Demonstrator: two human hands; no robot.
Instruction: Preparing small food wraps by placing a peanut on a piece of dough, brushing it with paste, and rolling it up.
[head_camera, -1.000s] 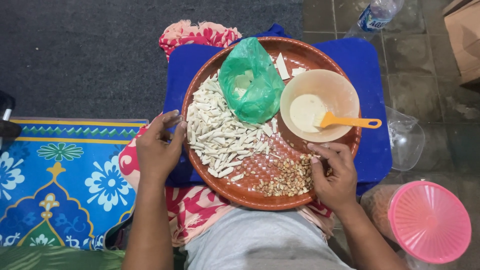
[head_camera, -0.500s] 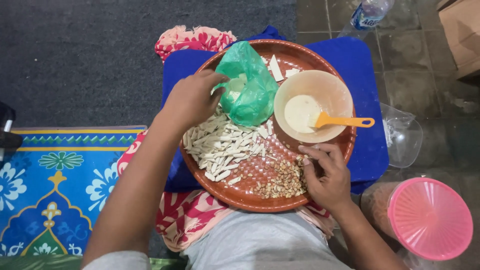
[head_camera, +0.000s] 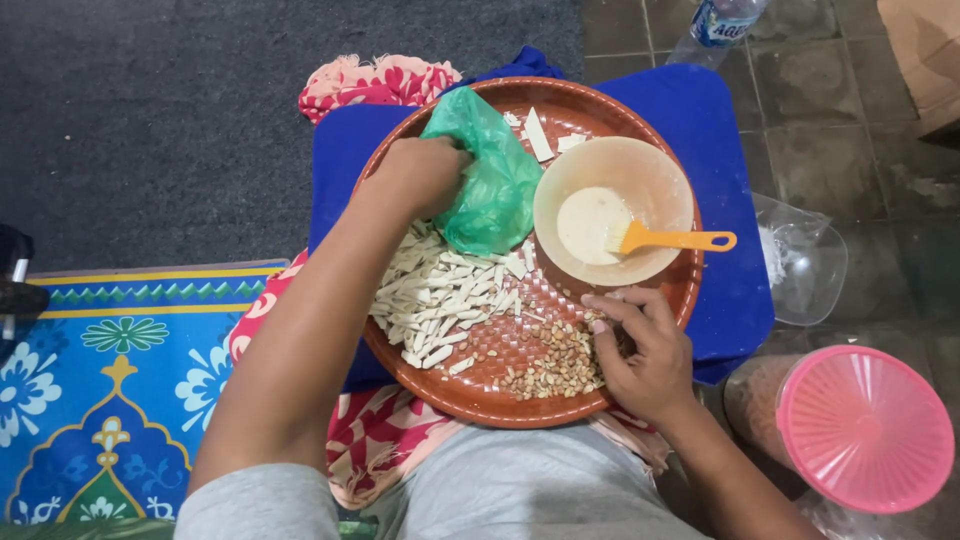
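Green bag (head_camera: 495, 185) sits on the tray (head_camera: 600, 100) beside the bowl (head_camera: 640, 170); my left hand (head_camera: 425, 175) clutches it, while my right hand (head_camera: 645, 350) pinches at the peanuts (head_camera: 550, 370).

Your round brown tray (head_camera: 470, 395) was crowded: the green plastic bag (head_camera: 495, 185) and beige bowl (head_camera: 615, 210) filled its far half, the bowl's orange spatula handle (head_camera: 685, 240) jutting toward the right rim. Pale strips (head_camera: 440, 300) covered the left, peanuts (head_camera: 555, 370) the near right. You had bare tray between those two heaps. Off the right edge, a pink-lidded container (head_camera: 865, 430) blocked the floor.
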